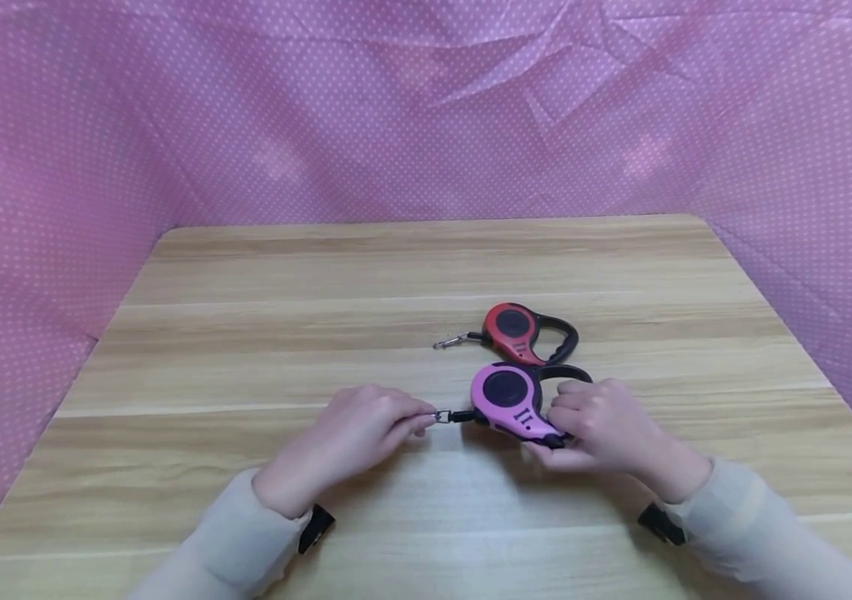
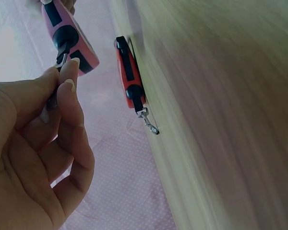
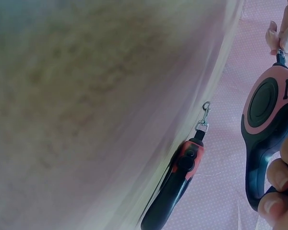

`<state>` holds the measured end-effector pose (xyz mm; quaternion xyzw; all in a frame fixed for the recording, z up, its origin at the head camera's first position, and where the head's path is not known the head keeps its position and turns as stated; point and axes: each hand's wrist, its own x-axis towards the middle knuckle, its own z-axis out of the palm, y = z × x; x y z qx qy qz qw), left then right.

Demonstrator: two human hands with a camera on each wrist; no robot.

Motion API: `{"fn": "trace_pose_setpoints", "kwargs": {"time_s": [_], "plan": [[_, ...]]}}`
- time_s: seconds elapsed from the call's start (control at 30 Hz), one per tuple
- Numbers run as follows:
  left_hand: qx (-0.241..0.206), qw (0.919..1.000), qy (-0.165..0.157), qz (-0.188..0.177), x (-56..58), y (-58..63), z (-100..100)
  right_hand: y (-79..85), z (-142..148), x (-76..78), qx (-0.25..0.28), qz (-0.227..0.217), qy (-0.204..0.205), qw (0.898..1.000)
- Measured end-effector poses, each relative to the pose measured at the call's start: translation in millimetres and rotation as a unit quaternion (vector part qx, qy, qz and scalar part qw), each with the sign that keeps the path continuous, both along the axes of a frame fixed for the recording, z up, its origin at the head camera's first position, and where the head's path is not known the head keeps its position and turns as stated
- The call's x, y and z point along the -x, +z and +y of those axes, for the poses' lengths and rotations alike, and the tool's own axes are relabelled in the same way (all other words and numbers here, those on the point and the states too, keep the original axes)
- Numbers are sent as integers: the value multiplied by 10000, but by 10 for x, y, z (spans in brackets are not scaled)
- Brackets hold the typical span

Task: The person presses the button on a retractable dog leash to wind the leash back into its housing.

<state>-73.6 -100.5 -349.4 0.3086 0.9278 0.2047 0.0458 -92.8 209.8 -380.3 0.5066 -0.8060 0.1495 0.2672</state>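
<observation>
A pink and black retractable dog leash point(image 1: 505, 398) is held up between my two hands. My right hand point(image 1: 598, 425) grips its black handle, with fingers through the loop, as the right wrist view also shows. The metal clip point(image 1: 443, 416) at the leash's other end is pinched between thumb and fingertips of my left hand point(image 1: 366, 429), which cover most of it. Beyond the pink one, a red and black retractable leash point(image 1: 510, 330) lies on the table, its metal clip point(image 1: 450, 342) pointing left. Neither hand touches the red leash.
The wood-grain table point(image 1: 261, 350) reaches under both hands and far back. Pink dotted cloth point(image 1: 396, 125) hangs behind it and along both sides. A black strap piece point(image 1: 316, 529) shows at my left cuff, another point(image 1: 661, 523) at my right.
</observation>
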Motion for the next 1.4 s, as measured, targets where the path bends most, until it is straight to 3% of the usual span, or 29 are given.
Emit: {"fn": "trace_pose_setpoints", "kwargs": {"time_s": [0.23, 0.53, 0.8, 1.13, 1.4], "plan": [[-54, 9999, 71, -111, 15, -7, 27, -8, -10, 6, 80, 88, 34, 9999], [-110, 9959, 648, -629, 25, -5, 99, -19, -22, 5, 84, 134, 79, 9998], [-184, 9942, 526, -923, 18, -84, 85, -40, -17, 10, 23, 143, 88, 9999], [85, 9889, 716, -1301, 83, -91, 90, -25, -34, -13, -139, 10, 29, 9999], [209, 9885, 699, -1323, 113, -120, 60, -44, -55, -13, -184, 40, -19, 9998]]}}
